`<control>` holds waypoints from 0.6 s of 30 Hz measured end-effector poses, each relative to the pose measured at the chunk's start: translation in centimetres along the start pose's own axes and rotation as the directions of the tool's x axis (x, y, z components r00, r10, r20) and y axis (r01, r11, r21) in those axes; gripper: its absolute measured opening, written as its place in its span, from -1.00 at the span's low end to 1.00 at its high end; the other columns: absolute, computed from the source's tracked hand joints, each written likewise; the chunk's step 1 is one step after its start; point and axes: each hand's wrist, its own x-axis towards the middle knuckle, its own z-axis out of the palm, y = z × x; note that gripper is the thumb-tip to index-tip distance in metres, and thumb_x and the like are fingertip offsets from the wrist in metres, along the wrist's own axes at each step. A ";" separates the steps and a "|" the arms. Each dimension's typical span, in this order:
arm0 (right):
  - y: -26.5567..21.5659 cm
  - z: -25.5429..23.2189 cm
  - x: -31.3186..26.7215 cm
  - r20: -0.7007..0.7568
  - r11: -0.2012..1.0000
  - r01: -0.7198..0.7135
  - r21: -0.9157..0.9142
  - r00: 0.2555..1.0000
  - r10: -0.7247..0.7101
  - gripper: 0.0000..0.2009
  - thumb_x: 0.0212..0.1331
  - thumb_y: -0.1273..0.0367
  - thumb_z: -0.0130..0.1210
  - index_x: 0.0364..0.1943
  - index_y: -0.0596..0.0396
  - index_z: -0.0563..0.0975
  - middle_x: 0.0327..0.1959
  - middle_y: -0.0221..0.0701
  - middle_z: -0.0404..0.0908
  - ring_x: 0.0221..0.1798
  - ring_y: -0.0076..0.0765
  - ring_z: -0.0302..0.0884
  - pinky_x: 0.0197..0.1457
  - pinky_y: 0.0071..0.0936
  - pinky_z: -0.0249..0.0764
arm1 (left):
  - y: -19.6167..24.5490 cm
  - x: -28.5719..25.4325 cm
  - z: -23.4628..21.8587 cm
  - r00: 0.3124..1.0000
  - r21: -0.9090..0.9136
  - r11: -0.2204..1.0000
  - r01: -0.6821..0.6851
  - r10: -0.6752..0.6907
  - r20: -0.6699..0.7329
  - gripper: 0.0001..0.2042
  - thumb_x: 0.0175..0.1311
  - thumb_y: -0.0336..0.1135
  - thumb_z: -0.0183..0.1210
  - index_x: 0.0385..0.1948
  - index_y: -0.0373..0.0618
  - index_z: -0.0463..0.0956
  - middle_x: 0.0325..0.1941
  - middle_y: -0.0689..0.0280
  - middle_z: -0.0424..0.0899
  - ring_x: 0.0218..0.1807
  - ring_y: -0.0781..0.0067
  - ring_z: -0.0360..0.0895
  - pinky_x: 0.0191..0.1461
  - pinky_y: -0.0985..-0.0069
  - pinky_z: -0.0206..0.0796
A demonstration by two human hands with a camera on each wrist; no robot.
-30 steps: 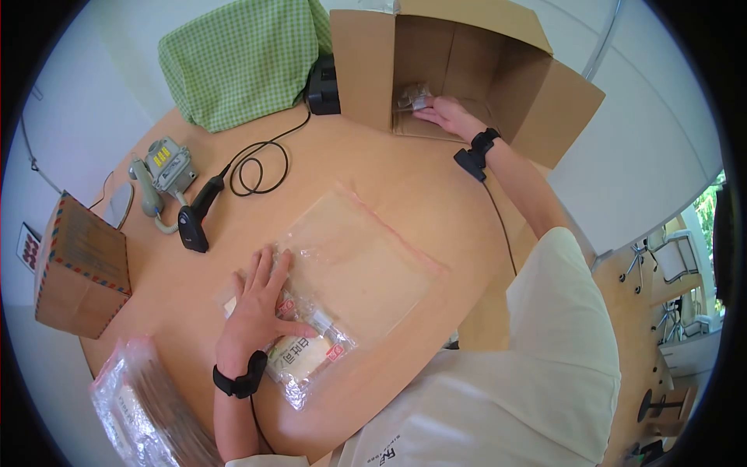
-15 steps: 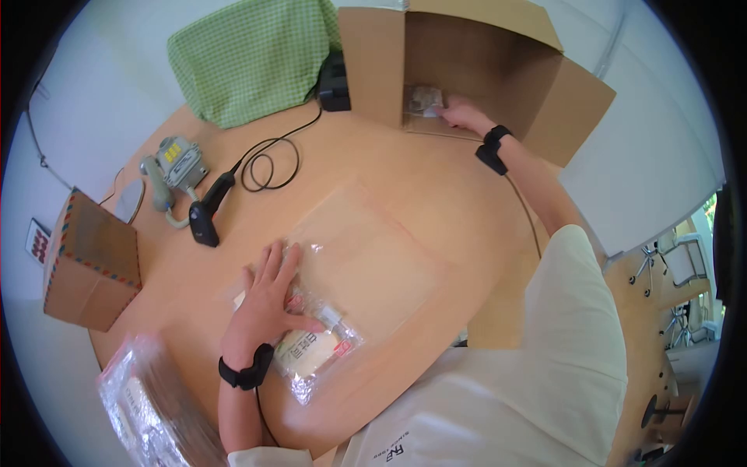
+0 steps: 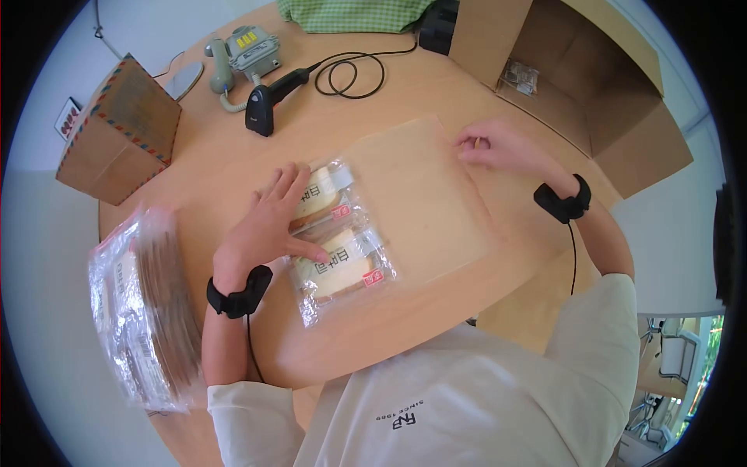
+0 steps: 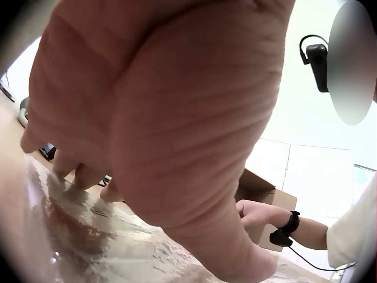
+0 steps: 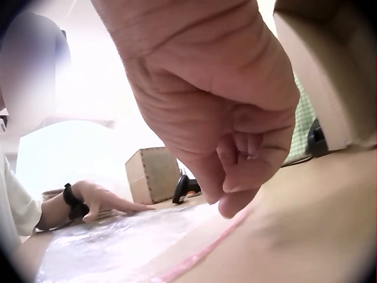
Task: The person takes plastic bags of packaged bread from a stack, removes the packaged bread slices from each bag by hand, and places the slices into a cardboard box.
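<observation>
My left hand (image 3: 264, 222) rests with fingers spread over two clear-wrapped packs of sliced bread, the far pack (image 3: 315, 198) and the near pack (image 3: 334, 276), its thumb across the near one. A large clear bag (image 3: 420, 218) with a pink edge lies flat on the table, the packs at its left end. At that pink edge, on the bag's far right, is my right hand (image 3: 506, 149), fingers loosely bent and fingertips close over the edge (image 5: 227, 227). Inside the cardboard box (image 3: 552, 117) lies a small clear packet (image 3: 521, 76), apart from both hands.
At left stands a plastic-wrapped bundle of several packs (image 3: 144, 311). Beyond it is a brown box with striped edges (image 3: 120, 140). A black barcode scanner (image 3: 268, 105) with a coiled cable, a grey handset device (image 3: 253, 50) and a green checked cloth (image 3: 350, 15) occupy the back.
My right hand has let go of the small packet, left it in the cardboard box, and moved back to the bag's pink edge. The left hand stays on the bread packs; the head view has shifted.
</observation>
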 end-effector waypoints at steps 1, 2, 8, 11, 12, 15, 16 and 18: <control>-0.3 0.7 0.3 0.034 1.000 0.008 -0.006 0.999 -0.008 -0.75 0.25 0.35 0.29 -0.06 0.19 0.64 -0.39 -0.47 0.64 -0.48 -0.63 0.55 -0.42 -0.56 0.44 | -0.4 0.1 0.3 1.000 -0.029 0.999 -0.020 0.019 -0.014 0.39 -0.39 0.23 0.60 0.56 -0.21 -0.07 0.65 -0.12 -0.06 0.68 -0.15 -0.23 0.65 -0.11 -0.28; -0.4 1.2 0.5 0.069 1.000 0.015 -0.013 0.998 -0.014 -0.74 0.22 0.35 0.31 -0.08 0.20 0.65 -0.40 -0.46 0.64 -0.48 -0.62 0.54 -0.40 -0.57 0.45 | -0.6 0.1 0.5 0.999 -0.060 0.997 -0.043 0.041 -0.028 0.39 -0.41 0.20 0.62 0.56 -0.20 -0.07 0.65 -0.10 -0.07 0.68 -0.15 -0.23 0.65 -0.11 -0.27; -0.7 2.8 2.1 0.117 0.993 0.019 0.113 0.993 -0.032 -0.67 0.22 0.34 0.32 0.00 0.22 0.61 -0.33 -0.45 0.64 -0.38 -0.61 0.54 -0.33 -0.58 0.50 | -0.4 -0.1 0.7 0.996 -0.040 0.997 -0.060 0.057 -0.071 0.33 -0.34 0.13 0.63 0.55 -0.23 -0.01 0.63 -0.12 0.01 0.66 -0.18 -0.13 0.65 0.15 -0.11; -0.2 3.0 2.8 0.067 0.993 0.075 0.093 0.994 -0.082 -0.65 0.29 0.34 0.28 0.08 0.23 0.58 -0.23 -0.45 0.64 -0.27 -0.62 0.57 -0.26 -0.61 0.54 | -0.3 -0.1 0.5 0.998 -0.075 0.996 -0.041 0.038 -0.046 0.35 -0.40 0.09 0.64 0.55 -0.20 -0.03 0.63 -0.08 0.00 0.67 -0.12 -0.16 0.65 -0.08 -0.21; -0.2 3.2 2.9 0.073 0.993 0.076 0.091 0.994 -0.083 -0.65 0.29 0.34 0.28 0.08 0.23 0.58 -0.23 -0.45 0.64 -0.27 -0.62 0.57 -0.26 -0.61 0.54 | -0.3 -0.1 0.6 0.998 -0.080 0.996 -0.037 0.034 -0.047 0.35 -0.40 0.09 0.64 0.55 -0.20 -0.03 0.63 -0.08 0.00 0.67 -0.12 -0.16 0.65 -0.08 -0.21; -0.4 3.5 2.8 0.014 0.975 -0.074 0.209 0.997 0.072 -0.63 0.40 0.28 0.19 0.15 0.25 0.52 -0.16 -0.42 0.64 -0.21 -0.60 0.59 -0.17 -0.61 0.59 | -0.6 0.0 0.8 0.995 -0.093 0.993 -0.078 0.071 -0.071 0.34 -0.41 0.07 0.64 0.54 -0.22 -0.01 0.62 -0.08 0.03 0.67 -0.13 -0.14 0.64 -0.09 -0.19; -0.6 3.4 2.8 0.048 0.939 -0.115 0.326 0.993 0.105 -0.62 0.44 0.25 0.15 0.17 0.23 0.50 -0.13 -0.41 0.65 -0.19 -0.58 0.60 -0.14 -0.59 0.61 | -0.7 0.0 1.0 0.995 -0.087 0.993 -0.077 0.071 -0.077 0.34 -0.41 0.08 0.64 0.54 -0.23 -0.01 0.62 -0.08 0.03 0.67 -0.13 -0.14 0.63 -0.09 -0.19; -1.1 3.1 3.0 0.081 0.887 -0.155 0.435 0.988 0.132 -0.61 0.48 0.21 0.11 0.19 0.22 0.48 -0.10 -0.40 0.65 -0.17 -0.56 0.62 -0.11 -0.57 0.62 | -0.8 0.1 1.1 0.994 -0.079 0.994 -0.079 0.072 -0.085 0.34 -0.41 0.08 0.64 0.53 -0.23 -0.01 0.62 -0.09 0.03 0.67 -0.14 -0.14 0.63 -0.09 -0.19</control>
